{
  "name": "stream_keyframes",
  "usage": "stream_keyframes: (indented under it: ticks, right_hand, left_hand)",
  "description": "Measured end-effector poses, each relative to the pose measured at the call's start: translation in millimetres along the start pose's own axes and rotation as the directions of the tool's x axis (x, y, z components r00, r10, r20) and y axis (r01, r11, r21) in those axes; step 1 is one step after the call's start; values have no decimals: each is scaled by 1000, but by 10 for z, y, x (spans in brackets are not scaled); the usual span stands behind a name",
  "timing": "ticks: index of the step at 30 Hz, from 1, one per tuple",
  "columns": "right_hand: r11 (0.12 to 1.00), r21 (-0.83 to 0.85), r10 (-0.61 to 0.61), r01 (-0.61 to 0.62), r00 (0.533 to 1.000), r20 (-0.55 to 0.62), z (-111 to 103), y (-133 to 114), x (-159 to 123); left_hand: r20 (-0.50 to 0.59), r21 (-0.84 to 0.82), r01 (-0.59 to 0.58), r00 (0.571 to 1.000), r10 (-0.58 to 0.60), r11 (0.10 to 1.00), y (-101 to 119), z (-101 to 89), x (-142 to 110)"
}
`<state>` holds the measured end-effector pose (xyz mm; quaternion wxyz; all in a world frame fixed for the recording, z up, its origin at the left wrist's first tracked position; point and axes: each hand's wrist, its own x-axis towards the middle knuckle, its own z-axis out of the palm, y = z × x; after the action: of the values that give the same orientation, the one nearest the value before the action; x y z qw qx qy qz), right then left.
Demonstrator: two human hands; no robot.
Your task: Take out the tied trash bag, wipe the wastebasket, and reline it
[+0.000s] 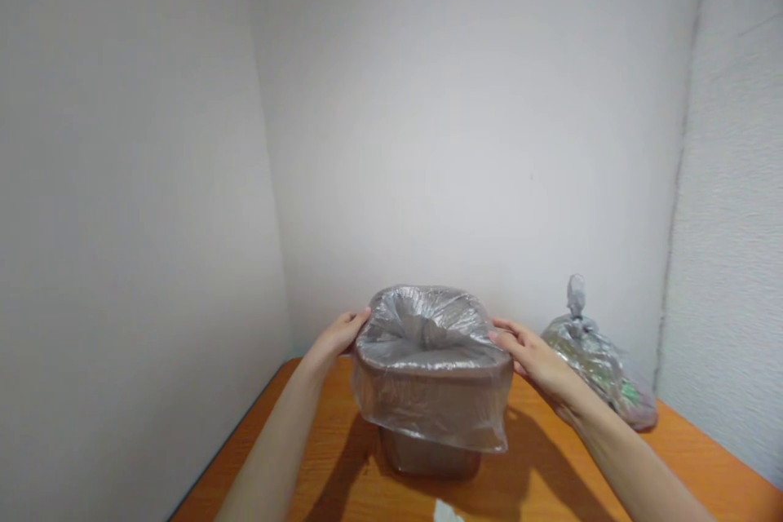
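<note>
A brown plastic bin [428, 457] is being held at the centre of the view, above the near part of an orange wooden table [703, 453]; whether its base is touching the table surface cannot be determined. A transparent plastic liner [428, 326] is covering the bin's mouth, dipping inward at the middle and hanging over the rim on the outside.

The left hand [333, 338] is gripping the left side of the rim through the liner, with the fingers lying flat and partly extended rather than clenched. The right hand [532, 359] is gripping the right side in the same manner, with its fingers spread along the rim. The two hands are bracing the bin between them.

Just beyond the right hand, a knotted plastic bag [590, 359] containing green material is resting on the table against the white wall [465, 139]. A white paper scrap [446, 512] is lying at the near table edge of the view, partly cut off.
</note>
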<state>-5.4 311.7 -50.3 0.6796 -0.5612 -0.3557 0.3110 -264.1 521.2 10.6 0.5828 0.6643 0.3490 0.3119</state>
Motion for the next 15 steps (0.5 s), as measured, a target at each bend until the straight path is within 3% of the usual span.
stream_keyframes:
  ticks: [7, 10, 15]
  right_hand:
    - [998, 52, -47, 44, 998, 50, -157, 99, -685]
    - [997, 62, -36, 34, 999, 37, -213, 200, -838]
    - [996, -62, -62, 67, 994, 87, -358, 259, -976]
  left_hand:
    - [64, 131, -36, 998, 28, 991, 107, -78, -670]
    - [88, 216, -105, 992, 87, 971, 111, -63, -908]
    - [172, 243, -89, 984, 48, 966, 71, -49, -1193]
